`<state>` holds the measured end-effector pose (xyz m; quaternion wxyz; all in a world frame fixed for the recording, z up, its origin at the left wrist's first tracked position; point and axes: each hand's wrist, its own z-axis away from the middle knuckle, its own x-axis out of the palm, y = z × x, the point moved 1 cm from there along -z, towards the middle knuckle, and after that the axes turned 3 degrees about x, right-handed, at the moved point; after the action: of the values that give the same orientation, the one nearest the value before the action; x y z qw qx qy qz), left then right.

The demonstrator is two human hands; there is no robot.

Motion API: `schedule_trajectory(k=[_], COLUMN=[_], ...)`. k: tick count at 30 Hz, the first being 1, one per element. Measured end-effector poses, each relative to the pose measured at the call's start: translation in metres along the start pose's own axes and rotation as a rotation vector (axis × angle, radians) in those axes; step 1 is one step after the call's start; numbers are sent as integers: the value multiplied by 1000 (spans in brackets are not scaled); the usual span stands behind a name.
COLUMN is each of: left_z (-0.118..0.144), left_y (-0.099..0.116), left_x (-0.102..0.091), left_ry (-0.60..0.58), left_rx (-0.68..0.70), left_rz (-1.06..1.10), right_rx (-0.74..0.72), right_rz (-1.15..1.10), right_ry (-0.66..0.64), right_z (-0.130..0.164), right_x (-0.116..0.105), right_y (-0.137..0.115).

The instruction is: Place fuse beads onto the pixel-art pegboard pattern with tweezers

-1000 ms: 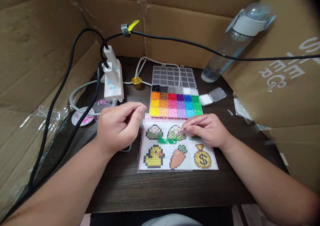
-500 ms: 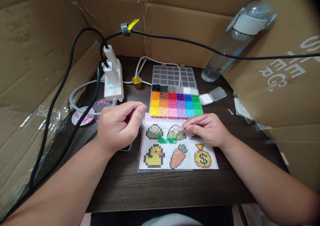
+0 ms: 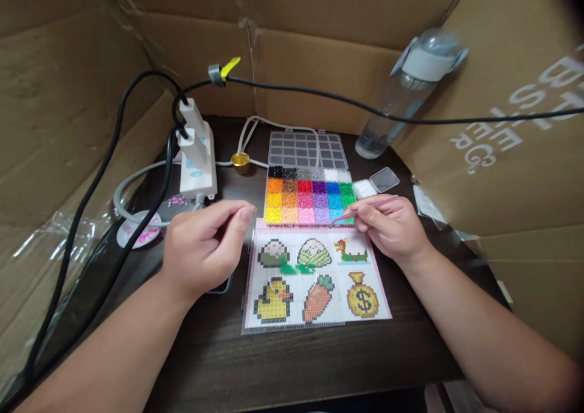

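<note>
1. The right hand (image 3: 395,227) pinches a thin pair of tweezers (image 3: 365,209) between thumb and fingers; the tips point away to its left and lie over the near green corner of the bead box (image 3: 310,195).
2. The bead box sits just beyond both hands on the desk (image 3: 219,352), its clear lid (image 3: 306,150) folded back flat behind it. The compartments hold beads sorted by colour.
3. The left hand (image 3: 203,249) is loosely curled, palm down, holding nothing that shows. It rests at the left edge of the pegboard (image 3: 314,273), with a dark flat thing partly hidden beneath it.
4. The pegboard lies between and just in front of the two hands, over a sheet of six pictures. A few green beads (image 3: 296,268) sit on it near the middle, to the left of the right hand.
5. A small open case of white beads (image 3: 365,188) stands just beyond the right hand, beside the bead box.
6. Beyond the left hand stands a white power strip (image 3: 197,157) with black cables; a water bottle (image 3: 401,97) leans well beyond the right hand.
</note>
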<state>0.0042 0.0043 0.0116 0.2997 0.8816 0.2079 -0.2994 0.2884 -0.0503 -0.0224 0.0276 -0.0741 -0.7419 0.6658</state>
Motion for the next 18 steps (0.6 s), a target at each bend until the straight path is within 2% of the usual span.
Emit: schedule_trajectory(k=[4,8,14,18], left_z=[-2,-4,-9,-9], left_y=[2,3,7,7], left_x=[-4,-8,-11,-12], left_ry=[7,54,61,72], left_rx=[47,103,102,35], left_rz=[-4,-54,-101,-118], right_rx=[-117,-148,-138,-62], right_rz=[-49,-3,65,223], right_ry=[274,486,534,410], right_z=[-18,-30,-43,-46], right_x=[-23,-36,-29,-25], right_y=[-7,-2,7,9])
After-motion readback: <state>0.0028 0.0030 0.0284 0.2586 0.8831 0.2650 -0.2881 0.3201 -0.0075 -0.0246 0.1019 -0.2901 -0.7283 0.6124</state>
